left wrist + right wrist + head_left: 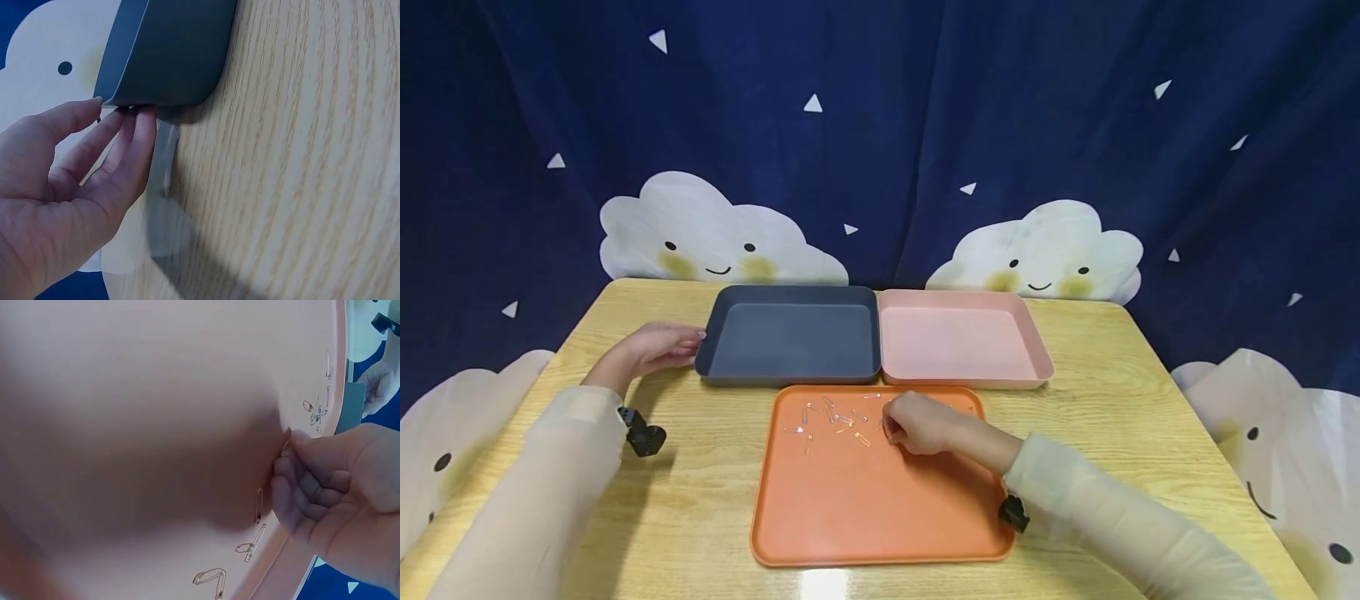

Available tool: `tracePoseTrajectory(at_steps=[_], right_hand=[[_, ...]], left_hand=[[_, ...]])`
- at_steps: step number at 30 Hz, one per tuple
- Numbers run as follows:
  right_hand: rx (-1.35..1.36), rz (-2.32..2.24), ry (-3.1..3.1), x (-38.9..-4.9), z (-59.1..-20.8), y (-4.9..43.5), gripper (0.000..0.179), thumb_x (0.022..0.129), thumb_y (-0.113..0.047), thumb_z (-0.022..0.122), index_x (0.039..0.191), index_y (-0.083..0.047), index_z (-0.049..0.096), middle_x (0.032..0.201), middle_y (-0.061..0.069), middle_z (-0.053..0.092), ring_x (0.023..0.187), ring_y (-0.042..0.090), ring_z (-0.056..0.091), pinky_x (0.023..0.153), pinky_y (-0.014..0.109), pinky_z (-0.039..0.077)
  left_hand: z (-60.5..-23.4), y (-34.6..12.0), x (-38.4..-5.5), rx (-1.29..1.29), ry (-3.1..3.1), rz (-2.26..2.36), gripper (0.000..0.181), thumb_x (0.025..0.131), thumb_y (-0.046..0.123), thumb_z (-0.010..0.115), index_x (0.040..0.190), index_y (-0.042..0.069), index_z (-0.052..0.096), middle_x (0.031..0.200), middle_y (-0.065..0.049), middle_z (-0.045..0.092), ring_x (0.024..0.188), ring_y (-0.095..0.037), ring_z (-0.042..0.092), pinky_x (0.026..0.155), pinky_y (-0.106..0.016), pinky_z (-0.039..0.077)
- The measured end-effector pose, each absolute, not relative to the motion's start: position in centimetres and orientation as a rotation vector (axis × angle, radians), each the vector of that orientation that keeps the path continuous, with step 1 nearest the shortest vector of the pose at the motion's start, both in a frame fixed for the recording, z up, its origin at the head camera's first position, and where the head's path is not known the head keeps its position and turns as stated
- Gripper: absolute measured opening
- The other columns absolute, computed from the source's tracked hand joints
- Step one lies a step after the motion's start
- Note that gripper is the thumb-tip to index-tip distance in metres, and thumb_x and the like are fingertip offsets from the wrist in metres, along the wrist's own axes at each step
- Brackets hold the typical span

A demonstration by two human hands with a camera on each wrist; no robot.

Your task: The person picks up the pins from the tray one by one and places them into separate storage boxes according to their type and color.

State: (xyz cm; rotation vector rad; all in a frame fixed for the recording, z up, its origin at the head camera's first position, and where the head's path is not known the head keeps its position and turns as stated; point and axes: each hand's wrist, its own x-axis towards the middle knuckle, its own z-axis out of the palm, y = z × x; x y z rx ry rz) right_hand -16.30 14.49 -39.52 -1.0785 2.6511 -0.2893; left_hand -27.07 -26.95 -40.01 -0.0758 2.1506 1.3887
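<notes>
The right hand point(921, 423) is pinching a safety pin point(286, 449) between thumb and index finger, over the far part of the orange tray point(880, 508), where other pins point(842, 420) are lying. The left hand point(662, 346) is touching the dark grey tray's point(790, 342) left wall, fingers nearly straight.

From my remote seat, the safety pins point(257, 519) look like shiny metal wire; the orange tray point(880, 500), dark tray point(790, 337) and pink tray point(958, 333) resemble smooth, matt plastic. I see a wood-grained, glossy desk point(1120, 392) and a softly creased cloth curtain point(880, 83).
</notes>
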Motion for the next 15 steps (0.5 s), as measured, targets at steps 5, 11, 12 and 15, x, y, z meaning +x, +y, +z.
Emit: tracePoseTrajectory(at_steps=[5,11,12,15], right_hand=[[-1.03,-0.462,2.602,-16.3,-39.6,14.4,0.008,0.082,0.0,0.069,0.081,-0.007,0.066,0.074,0.0,0.065,0.066,0.0,0.048,0.06,0.01,0.044],[-0.893,-0.64,2.536,-16.6,-39.7,14.3,0.004,0.083,-0.003,0.07,0.081,-0.007,0.071,0.073,0.0,0.069,0.062,-0.003,0.048,0.059,0.009,0.044],[-0.859,-0.669,2.518,-16.7,-39.8,14.3,0.005,0.083,-0.003,0.07,0.081,-0.007,0.071,0.073,0.0,0.07,0.062,-0.003,0.049,0.058,0.009,0.045],[-0.721,-0.777,2.437,-16.8,-39.9,14.3,0.005,0.084,-0.001,0.068,0.082,-0.005,0.072,0.073,0.003,0.07,0.061,-0.001,0.054,0.057,0.012,0.049]], left_hand=[[-40.6,-27.2,-27.0,-0.067,2.124,1.426,0.064,0.102,0.029,0.042,0.148,-0.011,0.02,0.153,-0.03,0.026,0.086,0.011,0.055,0.091,-0.014,0.054],[-41.1,-27.4,-27.1,-0.097,2.113,1.517,0.064,0.101,0.028,0.047,0.148,-0.007,0.023,0.136,-0.012,0.052,0.085,0.011,0.059,0.088,-0.013,0.055],[-41.2,-27.4,-27.1,-0.098,2.115,1.524,0.064,0.101,0.028,0.047,0.149,-0.006,0.023,0.134,-0.009,0.054,0.084,0.011,0.059,0.087,-0.013,0.055],[-41.3,-27.3,-27.2,-0.104,2.107,1.545,0.063,0.101,0.027,0.047,0.149,-0.007,0.023,0.139,-0.014,0.051,0.084,0.011,0.059,0.086,-0.012,0.055]])
